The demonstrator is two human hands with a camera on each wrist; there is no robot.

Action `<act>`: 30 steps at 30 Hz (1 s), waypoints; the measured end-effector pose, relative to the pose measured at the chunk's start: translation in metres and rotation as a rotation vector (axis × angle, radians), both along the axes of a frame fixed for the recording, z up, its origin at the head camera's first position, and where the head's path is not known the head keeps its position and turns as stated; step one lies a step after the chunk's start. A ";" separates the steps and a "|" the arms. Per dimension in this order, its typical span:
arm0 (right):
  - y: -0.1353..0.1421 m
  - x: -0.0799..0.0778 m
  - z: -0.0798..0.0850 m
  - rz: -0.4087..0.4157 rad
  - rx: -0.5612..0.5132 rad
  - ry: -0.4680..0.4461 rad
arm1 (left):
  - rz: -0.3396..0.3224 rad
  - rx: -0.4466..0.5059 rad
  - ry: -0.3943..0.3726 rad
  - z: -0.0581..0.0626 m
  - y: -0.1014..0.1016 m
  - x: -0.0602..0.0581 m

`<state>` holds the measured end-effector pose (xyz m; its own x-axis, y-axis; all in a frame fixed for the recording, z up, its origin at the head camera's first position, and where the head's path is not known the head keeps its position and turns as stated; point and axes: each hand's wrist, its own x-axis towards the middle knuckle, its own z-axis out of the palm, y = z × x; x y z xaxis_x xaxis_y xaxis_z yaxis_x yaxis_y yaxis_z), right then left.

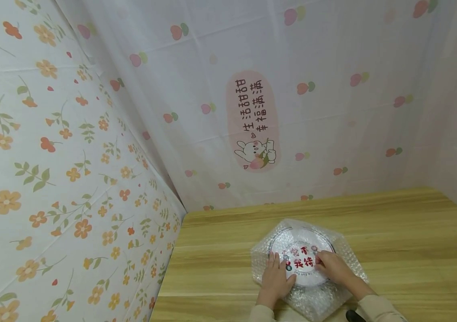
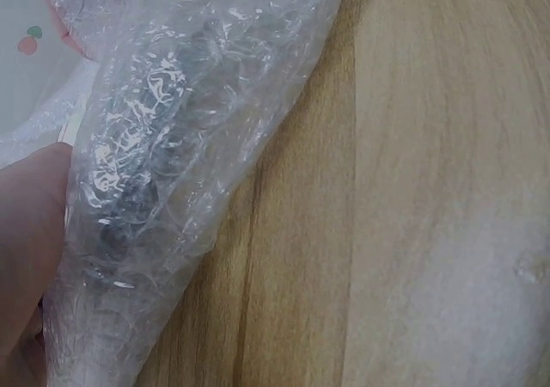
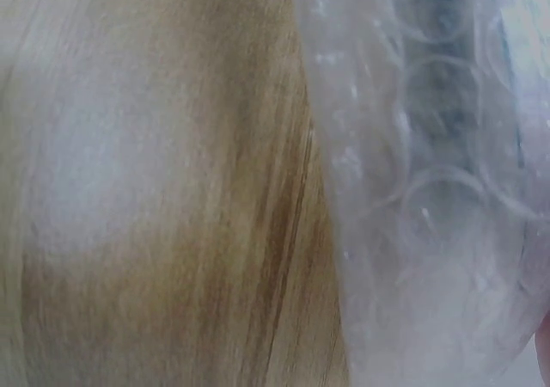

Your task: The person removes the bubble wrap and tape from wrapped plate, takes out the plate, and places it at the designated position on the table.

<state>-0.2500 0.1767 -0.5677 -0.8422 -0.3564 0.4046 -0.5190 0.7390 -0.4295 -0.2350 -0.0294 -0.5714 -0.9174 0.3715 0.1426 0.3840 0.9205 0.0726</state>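
A round white disc (image 1: 301, 256) with a dark rim and red Chinese characters lies face up on the wooden table, inside clear bubble wrap (image 1: 317, 300). My left hand (image 1: 275, 278) rests on its lower left part, fingers stretched forward and thumb spread to the side. On the opposite side, my right hand (image 1: 335, 268) has curled fingers and pinches the wrap over the disc's right part. In the left wrist view, the thumb (image 2: 30, 232) lies against the shiny, creased wrap (image 2: 172, 146). Large bubbles of the wrap (image 3: 430, 189) fill the right wrist view's right half, over a dark band.
The wood-grain table (image 1: 208, 264) extends to both sides of the package. A dark object (image 1: 354, 316) shows at the bottom edge beside the right sleeve (image 1: 381, 308). A flowered cloth (image 1: 71, 179) hangs at the left, and a printed curtain (image 1: 325, 125) stands behind the table.
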 end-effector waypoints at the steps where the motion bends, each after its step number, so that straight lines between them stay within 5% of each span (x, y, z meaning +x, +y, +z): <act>1: 0.000 0.000 0.000 0.000 -0.003 -0.005 | -0.001 0.002 0.001 0.000 0.000 0.000; 9: -0.001 0.002 0.001 -0.009 -0.027 -0.055 | -0.005 -0.009 0.011 0.000 0.000 0.000; 24: 0.001 0.002 -0.001 0.038 -0.055 0.063 | -0.001 0.012 0.016 0.001 0.000 0.000; 30: 0.002 0.002 -0.001 0.027 -0.060 0.026 | -0.004 0.005 0.034 -0.002 0.001 -0.002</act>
<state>-0.2483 0.1785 -0.5686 -0.8217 -0.3533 0.4472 -0.5498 0.6981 -0.4587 -0.2367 -0.0288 -0.5735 -0.9106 0.3741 0.1755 0.3897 0.9187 0.0636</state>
